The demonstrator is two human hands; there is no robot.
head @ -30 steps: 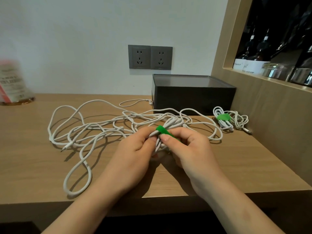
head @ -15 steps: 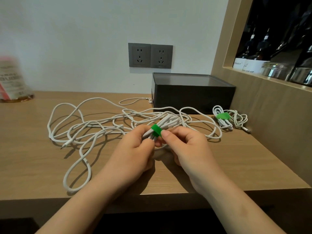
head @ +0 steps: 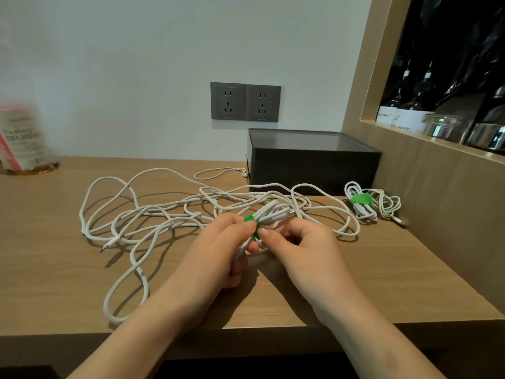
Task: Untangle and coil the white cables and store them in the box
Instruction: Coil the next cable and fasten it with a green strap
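A tangle of white cables sprawls over the wooden desk. A folded bundle of white cable is lifted just above the desk at the middle. My left hand grips this bundle from the left. My right hand pinches the green strap wrapped round the bundle. The dark box stands at the back against the wall. A coiled white cable with a green tie lies to the box's right front.
A wooden side panel with a shelf of bottles and jars rises on the right. Two grey wall sockets sit above the box. A blurred pink and white packet stands at the back left. The desk's front edge runs below my forearms.
The green strap has gone from a loose end sticking out to a band closed round the bundle. Both hands have stayed at the middle, shifting slightly.
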